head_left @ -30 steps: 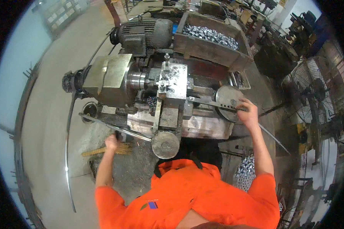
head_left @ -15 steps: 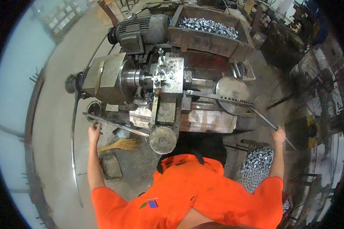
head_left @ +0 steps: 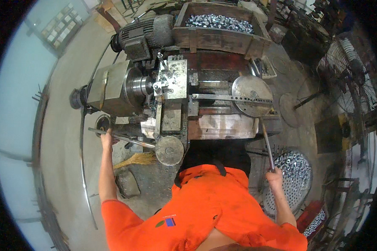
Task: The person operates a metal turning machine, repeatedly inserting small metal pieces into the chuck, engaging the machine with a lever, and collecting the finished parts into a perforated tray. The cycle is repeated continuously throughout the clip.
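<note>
My left hand (head_left: 107,137) is closed round a steel lever rod (head_left: 132,140), near its free end. That rod runs to a round metal disc (head_left: 169,150) at the front of the lathe slide. My right hand (head_left: 275,176) grips the lower end of another lever rod (head_left: 267,144), which slopes up to a larger disc (head_left: 249,88). A drilled flat bar (head_left: 215,97) links this disc to the tool block (head_left: 174,79), which is strewn with metal chips. Left of the block, close against it, is the lathe's chuck (head_left: 139,87). Any workpiece between them is hardly visible.
Behind the lathe are an electric motor (head_left: 148,35) and a wooden crate (head_left: 222,39) of small metal parts. A perforated basket (head_left: 287,194) with more parts stands by my right forearm. A straw broom (head_left: 138,159) lies at lower left; a fan (head_left: 343,69) stands far right.
My right hand has swung its lever left and toward me. The tool block has moved left, up close to the chuck. My left hand has risen slightly onto its rod. The view shifted a little.
</note>
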`<control>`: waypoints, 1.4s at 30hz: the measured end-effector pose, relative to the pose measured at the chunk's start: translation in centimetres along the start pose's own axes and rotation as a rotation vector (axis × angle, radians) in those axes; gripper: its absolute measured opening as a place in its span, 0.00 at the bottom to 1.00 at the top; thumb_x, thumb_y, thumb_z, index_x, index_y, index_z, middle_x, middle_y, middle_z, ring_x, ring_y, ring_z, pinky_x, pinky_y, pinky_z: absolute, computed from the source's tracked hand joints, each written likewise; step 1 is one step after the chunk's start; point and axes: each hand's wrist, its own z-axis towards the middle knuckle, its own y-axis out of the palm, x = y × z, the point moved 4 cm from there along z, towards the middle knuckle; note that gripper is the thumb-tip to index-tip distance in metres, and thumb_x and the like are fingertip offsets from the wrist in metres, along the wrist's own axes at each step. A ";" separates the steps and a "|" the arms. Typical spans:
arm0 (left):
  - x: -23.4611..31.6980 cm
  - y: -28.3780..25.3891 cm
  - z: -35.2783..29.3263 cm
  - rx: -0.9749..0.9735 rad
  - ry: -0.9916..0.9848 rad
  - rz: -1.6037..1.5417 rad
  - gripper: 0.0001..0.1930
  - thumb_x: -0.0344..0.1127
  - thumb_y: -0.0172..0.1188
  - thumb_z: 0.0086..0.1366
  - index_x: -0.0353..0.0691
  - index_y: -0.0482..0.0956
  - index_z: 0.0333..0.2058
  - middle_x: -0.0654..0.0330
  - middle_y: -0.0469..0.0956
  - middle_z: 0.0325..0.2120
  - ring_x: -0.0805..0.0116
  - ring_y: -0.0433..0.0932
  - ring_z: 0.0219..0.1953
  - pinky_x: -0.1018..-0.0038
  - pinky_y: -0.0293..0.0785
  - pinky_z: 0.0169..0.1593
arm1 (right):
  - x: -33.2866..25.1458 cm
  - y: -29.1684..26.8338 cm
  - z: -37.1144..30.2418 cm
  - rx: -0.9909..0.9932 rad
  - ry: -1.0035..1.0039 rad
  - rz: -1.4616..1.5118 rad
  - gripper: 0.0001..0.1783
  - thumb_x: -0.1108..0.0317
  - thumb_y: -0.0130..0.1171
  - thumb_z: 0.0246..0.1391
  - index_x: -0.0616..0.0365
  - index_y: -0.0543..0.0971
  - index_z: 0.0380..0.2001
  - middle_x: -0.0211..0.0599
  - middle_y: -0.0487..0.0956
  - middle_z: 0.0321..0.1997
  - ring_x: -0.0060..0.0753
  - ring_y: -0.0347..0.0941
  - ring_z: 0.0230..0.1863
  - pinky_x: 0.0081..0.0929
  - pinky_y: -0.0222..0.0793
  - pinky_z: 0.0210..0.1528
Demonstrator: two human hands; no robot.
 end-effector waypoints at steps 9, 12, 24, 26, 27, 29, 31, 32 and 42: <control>0.6 0.1 -0.1 0.004 -0.056 0.086 0.18 0.44 0.55 0.54 0.30 0.69 0.30 0.55 0.71 0.14 0.59 0.74 0.11 0.69 0.71 0.13 | 1.8 1.9 -1.0 0.029 0.057 0.113 0.15 0.65 0.55 0.32 0.61 0.72 0.27 0.26 0.63 0.18 0.21 0.57 0.21 0.21 0.55 0.22; 0.1 0.0 1.2 -0.041 -0.082 0.107 0.19 0.44 0.54 0.53 0.29 0.69 0.28 0.51 0.73 0.15 0.56 0.75 0.12 0.69 0.70 0.13 | 1.2 1.0 -0.8 0.043 -0.080 -0.032 0.19 0.66 0.56 0.31 0.64 0.74 0.32 0.34 0.67 0.17 0.26 0.60 0.19 0.26 0.59 0.22; -1.3 1.2 0.7 -0.110 -0.008 -0.001 0.21 0.49 0.55 0.56 0.33 0.71 0.36 0.54 0.73 0.19 0.58 0.75 0.13 0.72 0.73 0.15 | -0.3 -12.6 19.3 0.594 -0.076 -1.056 0.34 0.63 0.59 0.32 0.55 0.70 0.51 0.44 0.69 0.53 0.43 0.64 0.53 0.44 0.55 0.57; 0.3 1.7 -0.4 -0.207 -0.020 -0.012 0.26 0.54 0.52 0.59 0.32 0.69 0.41 0.52 0.76 0.23 0.60 0.78 0.19 0.70 0.76 0.23 | 1.2 -12.0 21.4 0.775 -0.044 -1.011 0.38 0.63 0.59 0.32 0.56 0.67 0.54 0.45 0.68 0.54 0.44 0.63 0.54 0.46 0.53 0.59; 0.1 1.0 -0.9 -0.218 -0.023 -0.054 0.28 0.56 0.51 0.60 0.32 0.68 0.41 0.51 0.76 0.25 0.60 0.78 0.21 0.69 0.76 0.26 | 0.6 -10.3 21.4 0.752 -0.103 -1.009 0.40 0.63 0.59 0.32 0.57 0.65 0.55 0.47 0.68 0.54 0.46 0.62 0.56 0.46 0.51 0.60; -3.2 -1.0 0.0 -0.266 -0.051 -0.201 0.31 0.61 0.49 0.60 0.33 0.68 0.43 0.50 0.77 0.28 0.61 0.79 0.28 0.68 0.76 0.34 | -1.1 -6.6 19.8 0.733 -0.310 -0.938 0.43 0.61 0.59 0.31 0.61 0.61 0.57 0.50 0.65 0.57 0.52 0.59 0.58 0.45 0.48 0.63; -5.8 -2.1 -0.5 -0.180 -0.089 -0.168 0.32 0.61 0.49 0.59 0.32 0.69 0.43 0.52 0.77 0.30 0.62 0.78 0.30 0.69 0.75 0.35 | -3.1 -3.7 16.1 0.745 -0.493 -0.717 0.45 0.64 0.59 0.29 0.61 0.60 0.58 0.54 0.61 0.60 0.54 0.55 0.61 0.42 0.48 0.63; -8.0 -2.5 0.6 -0.150 -0.106 -0.071 0.32 0.61 0.49 0.59 0.32 0.70 0.43 0.52 0.78 0.30 0.63 0.78 0.31 0.69 0.75 0.35 | -2.7 -2.8 15.0 0.743 -0.543 -0.615 0.45 0.65 0.59 0.29 0.61 0.60 0.58 0.54 0.60 0.61 0.55 0.54 0.62 0.42 0.48 0.64; -14.4 6.3 -0.4 0.183 0.296 1.181 0.21 0.52 0.54 0.55 0.37 0.79 0.25 0.47 0.79 0.29 0.49 0.78 0.35 0.59 0.74 0.38 | 0.2 3.7 9.3 0.275 -0.380 -0.295 0.23 0.70 0.57 0.29 0.62 0.78 0.36 0.51 0.76 0.40 0.50 0.73 0.43 0.33 0.68 0.47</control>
